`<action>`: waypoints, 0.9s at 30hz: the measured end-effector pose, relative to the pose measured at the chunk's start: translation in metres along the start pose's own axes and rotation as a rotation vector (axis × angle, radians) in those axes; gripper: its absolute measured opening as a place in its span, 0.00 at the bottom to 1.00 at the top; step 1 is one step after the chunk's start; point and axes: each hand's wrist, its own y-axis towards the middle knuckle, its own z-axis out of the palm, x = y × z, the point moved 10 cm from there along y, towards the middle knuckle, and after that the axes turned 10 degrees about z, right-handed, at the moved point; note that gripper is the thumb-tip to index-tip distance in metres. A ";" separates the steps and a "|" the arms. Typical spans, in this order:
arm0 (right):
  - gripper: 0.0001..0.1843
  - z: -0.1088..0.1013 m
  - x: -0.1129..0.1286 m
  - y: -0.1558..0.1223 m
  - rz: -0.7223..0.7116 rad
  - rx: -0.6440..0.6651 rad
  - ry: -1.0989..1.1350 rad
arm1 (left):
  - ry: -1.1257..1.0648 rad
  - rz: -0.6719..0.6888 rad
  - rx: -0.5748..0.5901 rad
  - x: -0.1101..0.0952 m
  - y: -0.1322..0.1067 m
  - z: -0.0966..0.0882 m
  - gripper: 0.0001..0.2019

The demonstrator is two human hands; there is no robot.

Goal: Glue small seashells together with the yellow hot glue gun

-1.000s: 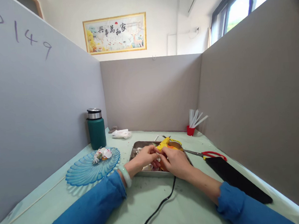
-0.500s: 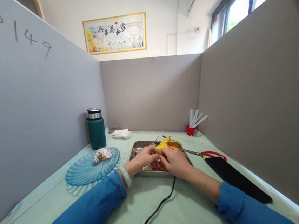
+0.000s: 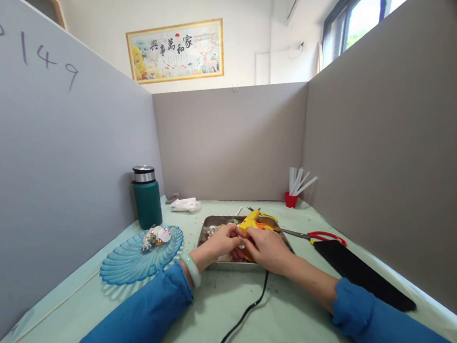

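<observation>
Over a metal tray (image 3: 209,224) of small shells my two hands meet. My left hand (image 3: 221,242), with a pale green bangle at the wrist, has its fingers pinched together on a small pale piece that I cannot name. My right hand (image 3: 265,248) is curled shut beside it, its fingertips touching the same spot. Just behind the fingers a yellow glue gun (image 3: 250,220) stands in the tray, and its black cord (image 3: 242,316) runs toward me across the table.
A blue glass shell-shaped plate (image 3: 134,261) with a few shells lies at the left, a green flask (image 3: 147,197) behind it. Red-handled scissors (image 3: 317,234) and a long black case (image 3: 359,275) lie at the right. A red cup of glue sticks (image 3: 292,197) stands by the back partition.
Both hands have stayed over the tray; the fingers have shifted only slightly around the small piece.
</observation>
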 end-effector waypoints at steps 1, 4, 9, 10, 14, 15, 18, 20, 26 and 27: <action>0.16 0.000 0.000 0.000 0.004 0.002 -0.001 | 0.002 -0.003 0.001 0.000 0.000 0.000 0.06; 0.16 0.000 0.000 0.000 0.007 0.004 0.000 | 0.003 0.004 0.006 0.000 0.000 0.001 0.06; 0.16 -0.001 -0.001 0.000 0.009 0.004 0.005 | 0.000 0.006 0.006 0.002 0.002 0.000 0.07; 0.16 -0.001 -0.001 0.000 0.007 0.002 0.006 | 0.001 0.008 0.006 0.002 0.002 0.000 0.07; 0.15 -0.001 0.000 0.000 0.001 -0.011 0.005 | 0.014 0.020 0.000 -0.001 0.001 0.000 0.07; 0.15 -0.001 -0.001 0.000 0.004 -0.014 0.005 | 0.018 0.019 -0.002 -0.002 0.001 -0.001 0.07; 0.15 -0.003 -0.001 0.000 0.006 -0.022 0.016 | 0.015 0.032 -0.010 -0.005 0.000 -0.002 0.07; 0.15 -0.004 0.000 0.000 0.002 -0.029 0.026 | 0.008 0.044 -0.015 -0.006 0.000 -0.002 0.07; 0.14 -0.008 0.000 0.000 -0.005 -0.059 0.027 | -0.006 0.066 -0.029 -0.013 -0.001 -0.001 0.07; 0.14 -0.008 0.000 0.000 -0.003 -0.062 0.026 | -0.006 0.070 -0.032 -0.014 -0.001 -0.001 0.07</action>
